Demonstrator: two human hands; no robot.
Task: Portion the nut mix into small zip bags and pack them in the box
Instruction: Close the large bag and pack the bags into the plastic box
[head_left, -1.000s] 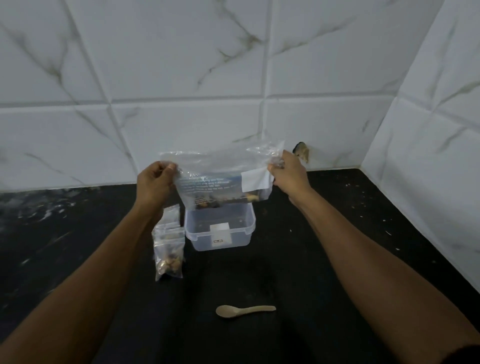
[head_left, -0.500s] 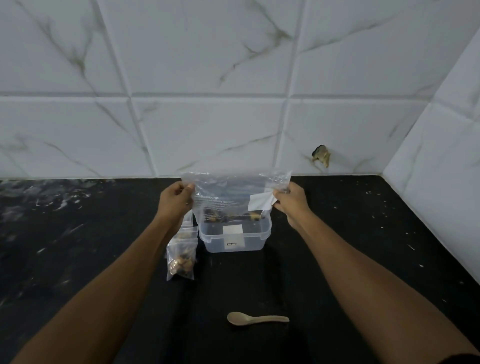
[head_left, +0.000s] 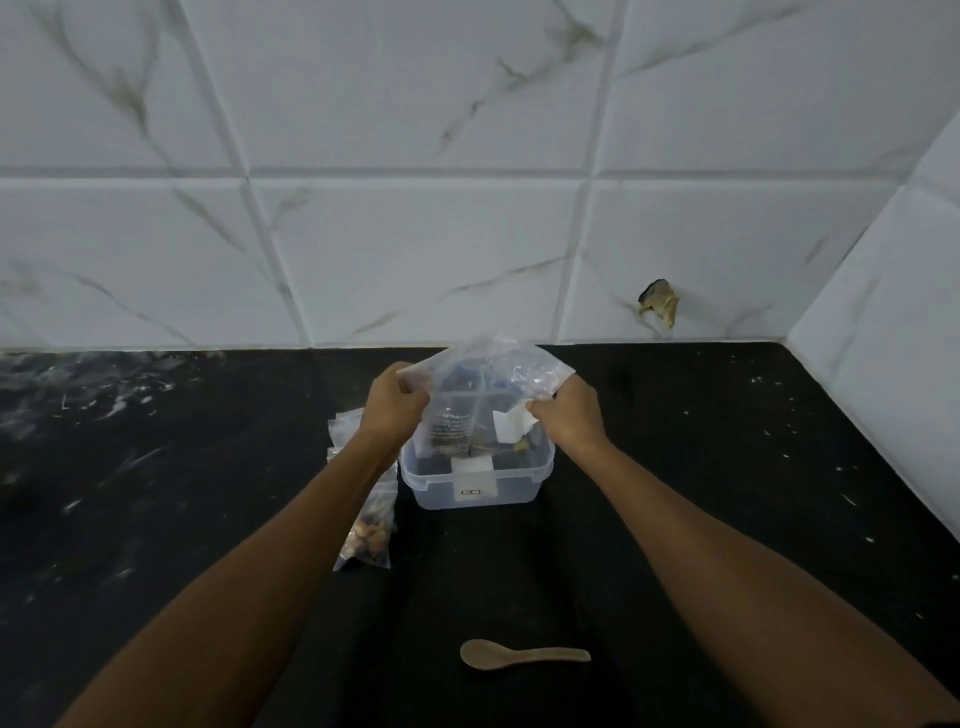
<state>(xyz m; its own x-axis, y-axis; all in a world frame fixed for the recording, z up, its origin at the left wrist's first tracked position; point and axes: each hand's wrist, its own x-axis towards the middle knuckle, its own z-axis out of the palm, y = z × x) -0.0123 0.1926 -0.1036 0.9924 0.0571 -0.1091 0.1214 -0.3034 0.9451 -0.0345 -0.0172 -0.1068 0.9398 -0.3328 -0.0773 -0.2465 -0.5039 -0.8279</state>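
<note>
Head view: large clear zip bag (head_left: 480, 395) of nut mix, held over the open clear plastic box (head_left: 475, 480). Left hand (head_left: 395, 402) and right hand (head_left: 569, 415) pinch its top corners. Filled small zip bags (head_left: 369, 530) left of box, partly behind left forearm; wooden spoon (head_left: 522, 654) nearer, on black counter (head_left: 727, 467).

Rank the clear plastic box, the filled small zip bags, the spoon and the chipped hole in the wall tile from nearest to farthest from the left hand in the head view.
From the left hand:
1. Clear plastic box, just right of it and below.
2. Filled small zip bags, lying on the counter under the left wrist.
3. and 4. Spoon, toward the near edge, and chipped hole in the wall tile, up right: too close to call.
</note>
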